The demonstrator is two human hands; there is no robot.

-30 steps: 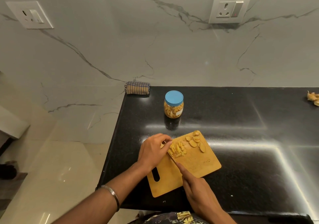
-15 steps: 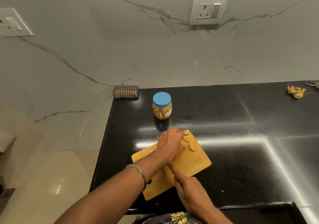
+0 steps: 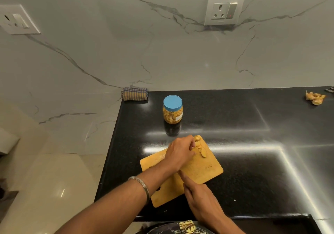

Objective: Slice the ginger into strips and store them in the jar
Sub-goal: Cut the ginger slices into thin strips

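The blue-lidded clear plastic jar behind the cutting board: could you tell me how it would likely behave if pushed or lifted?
The blue-lidded clear plastic jar looks nearly full of yellow pieces, so probably has some weight. It stands upright on a glossy black countertop, so a low push would likely slide it, a high one might tip it. Its closed lid should prevent spills.

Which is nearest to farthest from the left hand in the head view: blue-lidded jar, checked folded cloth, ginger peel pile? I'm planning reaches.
From the left hand:
1. Blue-lidded jar, just behind it.
2. Checked folded cloth, back left corner.
3. Ginger peel pile, far right.
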